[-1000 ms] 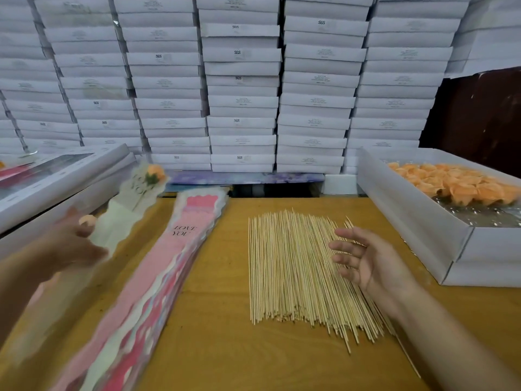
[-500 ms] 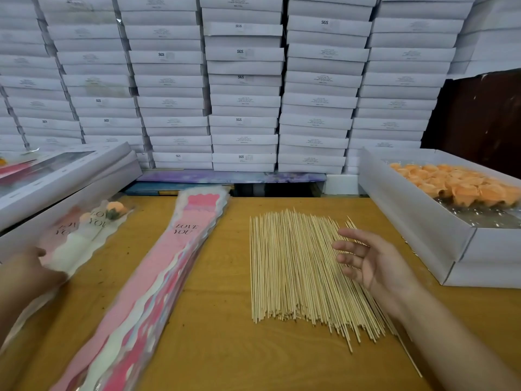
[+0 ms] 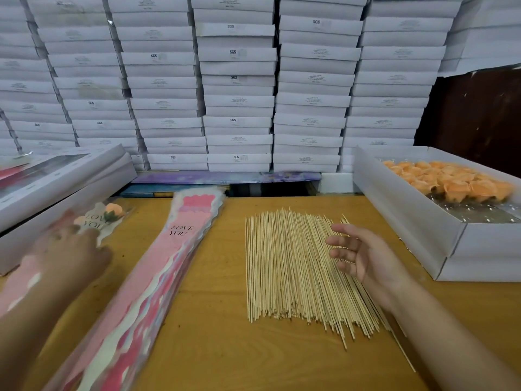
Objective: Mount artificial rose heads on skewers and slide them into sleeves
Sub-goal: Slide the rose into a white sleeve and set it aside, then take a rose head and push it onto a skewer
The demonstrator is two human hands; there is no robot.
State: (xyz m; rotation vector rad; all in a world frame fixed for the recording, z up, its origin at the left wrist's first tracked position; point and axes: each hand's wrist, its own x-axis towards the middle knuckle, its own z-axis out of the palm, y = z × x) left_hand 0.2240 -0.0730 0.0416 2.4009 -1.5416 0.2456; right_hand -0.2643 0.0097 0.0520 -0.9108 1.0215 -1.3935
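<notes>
A finished orange rose in a "LOVE YOU" sleeve (image 3: 98, 221) lies on the table at the far left. My left hand (image 3: 70, 252), blurred by motion, lies over its lower part with the fingers spread flat. A stack of pink sleeves (image 3: 158, 277) runs diagonally beside it. A wide bundle of bamboo skewers (image 3: 287, 272) lies in the middle of the table. My right hand (image 3: 366, 258) hovers over the bundle's right side, palm turned left, fingers relaxed, holding nothing. Loose orange rose heads (image 3: 451, 179) fill a white box (image 3: 408, 221) at the right.
White flat boxes (image 3: 236, 80) are stacked in a wall behind the wooden table (image 3: 214, 334). More white boxes (image 3: 62, 182) lean at the left edge, close to the sleeved rose. A dark panel stands at the far right.
My left hand swung the sleeved rose down and left onto the table, then slid up over it. My right hand stayed above the skewers.
</notes>
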